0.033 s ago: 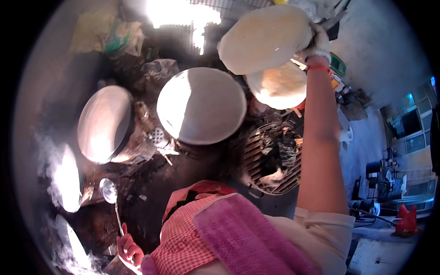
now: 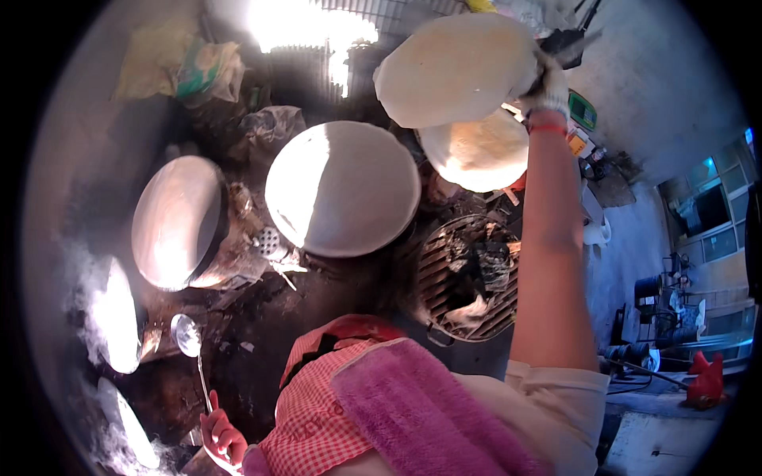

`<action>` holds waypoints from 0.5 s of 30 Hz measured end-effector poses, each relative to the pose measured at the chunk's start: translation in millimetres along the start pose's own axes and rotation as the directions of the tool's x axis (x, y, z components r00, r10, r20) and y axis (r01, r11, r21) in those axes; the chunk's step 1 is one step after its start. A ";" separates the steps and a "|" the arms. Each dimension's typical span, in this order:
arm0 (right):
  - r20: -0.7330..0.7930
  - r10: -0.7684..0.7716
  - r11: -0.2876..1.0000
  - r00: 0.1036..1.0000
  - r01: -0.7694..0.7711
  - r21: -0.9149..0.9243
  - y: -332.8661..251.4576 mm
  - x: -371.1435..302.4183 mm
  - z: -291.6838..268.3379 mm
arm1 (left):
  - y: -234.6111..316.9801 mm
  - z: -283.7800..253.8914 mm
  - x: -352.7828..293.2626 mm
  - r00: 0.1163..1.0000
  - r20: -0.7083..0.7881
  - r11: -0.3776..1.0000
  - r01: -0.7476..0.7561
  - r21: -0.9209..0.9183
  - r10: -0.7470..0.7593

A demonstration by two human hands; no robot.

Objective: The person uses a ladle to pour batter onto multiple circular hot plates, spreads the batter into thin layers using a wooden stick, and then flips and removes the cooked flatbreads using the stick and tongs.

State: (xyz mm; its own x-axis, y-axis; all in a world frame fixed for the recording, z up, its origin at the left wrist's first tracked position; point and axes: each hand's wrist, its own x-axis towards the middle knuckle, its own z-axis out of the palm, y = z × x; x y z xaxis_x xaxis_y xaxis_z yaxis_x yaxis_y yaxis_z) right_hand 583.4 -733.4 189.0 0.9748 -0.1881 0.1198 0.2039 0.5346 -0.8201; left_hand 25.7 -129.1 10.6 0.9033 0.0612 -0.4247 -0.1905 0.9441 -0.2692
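Observation:
At the upper right my right hand [image 2: 548, 91], in a pale glove, is closed on the right edge of a large, pale, round flatbread [image 2: 456, 70]. That flatbread hangs above another, lightly browned one [image 2: 476, 151] and partly covers it. My left hand [image 2: 222, 436] is at the lower left, its fingers wrapped round the handle of a metal ladle [image 2: 186, 335], bowl upward. Ahead of me lies a wide round pan [image 2: 349, 190] with a pale, smooth surface, half in sunlight. To its left is a second round pan [image 2: 176, 222].
Two bright round pans, one higher [image 2: 119, 317] and one lower [image 2: 127, 424], give off steam at the far left. A round grate [image 2: 436, 274] with charred wood lies beneath my right arm. A perforated briquette [image 2: 270, 242] sits between the pans. A plastic bag [image 2: 208, 71] is at the back left.
The whole view has shifted slightly, so pans and grate appear a little lower and further left. Both hands keep their hold on the flatbread and ladle.

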 end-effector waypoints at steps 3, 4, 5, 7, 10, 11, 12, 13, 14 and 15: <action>-0.085 0.051 0.998 0.995 -0.049 0.026 38.6 9.4 -144.0 | -23.2 13.1 9.4 0.999 -0.008 0.998 -0.041 0.055 0.041; -0.251 0.027 0.999 0.967 -0.019 0.035 58.8 -10.8 -154.3 | -32.3 17.9 15.9 0.999 -0.010 0.996 -0.051 0.079 0.052; -0.332 0.105 0.994 0.937 -0.098 0.037 77.6 -16.8 -211.2 | -38.3 22.1 26.3 0.999 -0.014 0.994 -0.048 0.098 0.049; -0.489 0.062 0.993 0.870 -0.102 -0.054 118.5 -43.3 -262.6 | -51.3 31.0 36.1 0.998 -0.025 0.989 -0.059 0.133 0.063; -0.658 0.043 0.997 0.752 -0.077 -0.023 166.2 -53.5 -317.6 | -60.8 42.7 41.1 0.996 -0.016 0.980 -0.079 0.180 0.083; -0.670 0.043 0.995 0.741 -0.095 -0.041 165.9 -51.2 -318.7 | -63.3 43.9 39.6 0.996 -0.007 0.978 -0.084 0.192 0.087; -0.683 0.044 0.992 0.729 -0.115 -0.059 165.2 -46.6 -318.7 | -64.4 45.5 37.8 0.996 -0.002 0.976 -0.089 0.198 0.092; -0.696 0.045 0.988 0.717 -0.136 -0.076 164.7 -43.1 -318.2 | -63.8 47.3 35.2 0.995 0.005 0.972 -0.097 0.215 0.098; -0.705 0.047 0.983 0.707 -0.158 -0.094 163.2 -42.3 -314.0 | -64.1 48.7 31.4 0.994 0.013 0.969 -0.106 0.222 0.105; -0.745 0.062 0.968 0.665 -0.223 -0.119 153.2 -46.3 -295.5 | -64.4 48.0 25.1 0.993 0.026 0.966 -0.120 0.228 0.117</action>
State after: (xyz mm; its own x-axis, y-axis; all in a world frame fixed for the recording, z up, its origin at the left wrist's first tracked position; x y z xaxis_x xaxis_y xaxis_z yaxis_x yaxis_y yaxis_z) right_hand 542.9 -886.2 -107.5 0.5934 -0.7053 -0.3879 -0.0311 0.4615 -0.8866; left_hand 79.1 -172.8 58.7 0.8844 0.1795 -0.4309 -0.2045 0.9788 -0.0121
